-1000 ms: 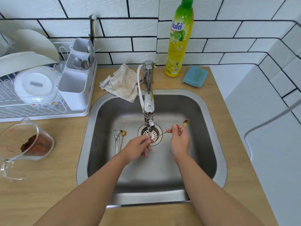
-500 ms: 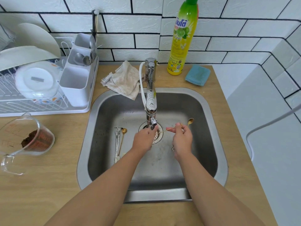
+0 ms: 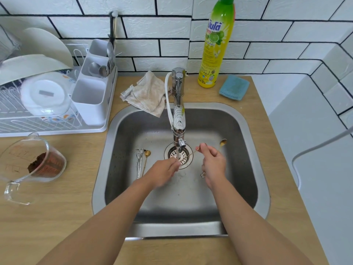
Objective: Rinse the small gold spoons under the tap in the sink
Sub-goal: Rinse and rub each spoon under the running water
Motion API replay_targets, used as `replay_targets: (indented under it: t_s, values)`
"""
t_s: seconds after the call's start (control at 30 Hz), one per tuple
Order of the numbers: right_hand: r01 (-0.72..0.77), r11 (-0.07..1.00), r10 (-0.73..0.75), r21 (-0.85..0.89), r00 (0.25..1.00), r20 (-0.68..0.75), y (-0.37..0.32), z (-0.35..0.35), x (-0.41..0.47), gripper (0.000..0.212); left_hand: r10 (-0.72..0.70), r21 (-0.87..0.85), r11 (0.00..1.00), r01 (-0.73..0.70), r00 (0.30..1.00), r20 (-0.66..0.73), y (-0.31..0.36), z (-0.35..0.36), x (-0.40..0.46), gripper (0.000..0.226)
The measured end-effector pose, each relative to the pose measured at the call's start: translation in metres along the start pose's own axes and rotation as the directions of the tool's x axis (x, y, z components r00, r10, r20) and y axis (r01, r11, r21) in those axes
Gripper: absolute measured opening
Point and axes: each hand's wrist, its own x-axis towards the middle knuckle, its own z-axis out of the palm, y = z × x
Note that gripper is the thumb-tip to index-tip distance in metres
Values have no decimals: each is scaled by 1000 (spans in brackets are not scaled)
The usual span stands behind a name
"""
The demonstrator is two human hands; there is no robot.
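Right hand pinches two gold spoons, left hand grips one's tip under tap, one gold spoon at sink's 9 o'clock.

Home kitchen, steel sink, dish rack, tiled wall

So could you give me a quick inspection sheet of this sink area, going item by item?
Surface: wooden counter around a steel sink.
Job's things: one gold spoon held over the sink; another gold spoon lies on the sink floor beside silver cutlery; water runs from the tap.
Clutter: measuring jug with brown powder, dish rack, cloth, soap bottle, blue sponge.
Hands: right hand pinches the spoon's handle; left hand is at the stream, its grip not readable.
Cables: grey cable at right.
Surroundings: white tiled wall.
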Motion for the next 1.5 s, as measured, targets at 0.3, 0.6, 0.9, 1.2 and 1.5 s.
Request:
replay_targets:
  t_s: [0.3, 0.6, 0.9, 1.2, 1.5]
  values:
    - [-70, 996, 75, -51, 991, 108, -1, -1, -11, 13, 127, 54, 991, -123, 989, -74, 38, -2, 18, 34]
    - [6, 977, 89, -213, 898, 432, 17, 13, -13, 22, -166, -141, 979, 150, 980, -112, -21, -10, -31, 40]
    - [82, 964, 49, -254, 881, 471, 16, 12, -14, 16, -261, -158, 958, 240, 958, -123, -24, -1, -37, 57]
    - [35, 961, 89, -273, 900, 427, 13, 11, -16, 18, -165, -93, 984, 154, 978, -129, -26, 0, -40, 40]
    - [-173, 984, 176, -41, 926, 333, 9, 14, -17, 15, -132, -287, 956, 58, 960, -246, -14, 5, -34, 22]
